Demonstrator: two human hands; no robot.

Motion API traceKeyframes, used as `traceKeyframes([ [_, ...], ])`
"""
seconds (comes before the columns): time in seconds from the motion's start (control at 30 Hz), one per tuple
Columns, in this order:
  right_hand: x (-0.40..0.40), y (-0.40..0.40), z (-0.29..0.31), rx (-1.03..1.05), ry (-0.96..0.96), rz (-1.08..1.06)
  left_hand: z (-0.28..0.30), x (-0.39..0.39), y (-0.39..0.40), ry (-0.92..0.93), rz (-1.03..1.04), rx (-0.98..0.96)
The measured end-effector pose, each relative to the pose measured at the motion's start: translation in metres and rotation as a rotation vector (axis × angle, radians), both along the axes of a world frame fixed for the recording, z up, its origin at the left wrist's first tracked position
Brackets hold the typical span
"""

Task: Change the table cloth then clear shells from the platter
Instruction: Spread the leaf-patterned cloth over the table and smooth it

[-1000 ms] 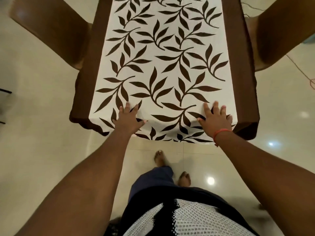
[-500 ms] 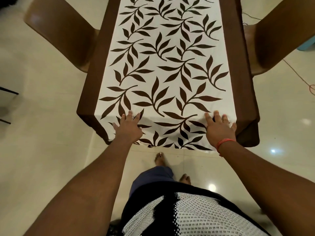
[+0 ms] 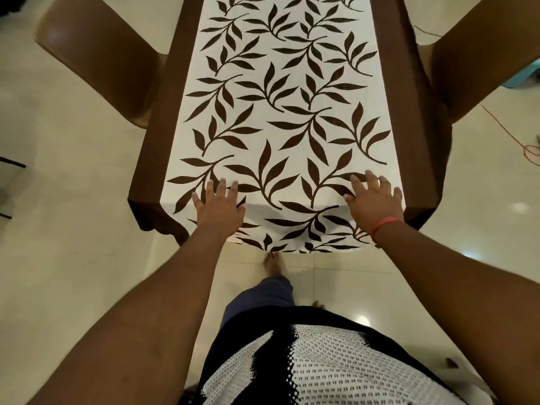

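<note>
A white table cloth point(image 3: 292, 83) printed with dark brown leaves and edged with broad brown borders covers a long narrow table and hangs over its near end. My left hand point(image 3: 219, 209) lies flat on the cloth at the table's near edge, fingers spread and straight. My right hand point(image 3: 374, 201), with a red band at the wrist, presses flat on the cloth near the right front corner. Neither hand holds anything. No platter or shells are in view.
A brown chair point(image 3: 99, 62) stands at the table's left side and another brown chair point(image 3: 479, 54) at its right. Glossy cream floor tiles point(image 3: 58, 258) surround the table. A thin red cord point(image 3: 523, 141) lies on the floor at the right. My bare feet stand just below the table's end.
Both hands have slid slightly along the cloth at the near edge, staying flat. The view has shifted so the table's end sits a little lower in the frame.
</note>
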State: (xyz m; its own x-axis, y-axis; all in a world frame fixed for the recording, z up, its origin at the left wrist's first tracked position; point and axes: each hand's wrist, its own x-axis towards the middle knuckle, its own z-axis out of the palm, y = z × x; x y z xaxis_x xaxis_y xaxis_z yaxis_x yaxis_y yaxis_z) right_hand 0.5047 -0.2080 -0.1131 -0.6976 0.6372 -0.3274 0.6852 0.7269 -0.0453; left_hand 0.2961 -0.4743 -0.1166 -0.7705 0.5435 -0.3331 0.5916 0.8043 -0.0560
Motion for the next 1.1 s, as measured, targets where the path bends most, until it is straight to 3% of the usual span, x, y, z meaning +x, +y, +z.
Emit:
traceKeyframes([
  [0.37,-0.076,0.022,-0.019,-0.119,-0.049,-0.043,-0.012,-0.057,0.042,-0.129,-0.003,-0.003],
  [1.1,-0.039,-0.01,-0.031,-0.128,-0.057,-0.061,-0.029,-0.031,0.006,-0.166,-0.007,-0.003],
])
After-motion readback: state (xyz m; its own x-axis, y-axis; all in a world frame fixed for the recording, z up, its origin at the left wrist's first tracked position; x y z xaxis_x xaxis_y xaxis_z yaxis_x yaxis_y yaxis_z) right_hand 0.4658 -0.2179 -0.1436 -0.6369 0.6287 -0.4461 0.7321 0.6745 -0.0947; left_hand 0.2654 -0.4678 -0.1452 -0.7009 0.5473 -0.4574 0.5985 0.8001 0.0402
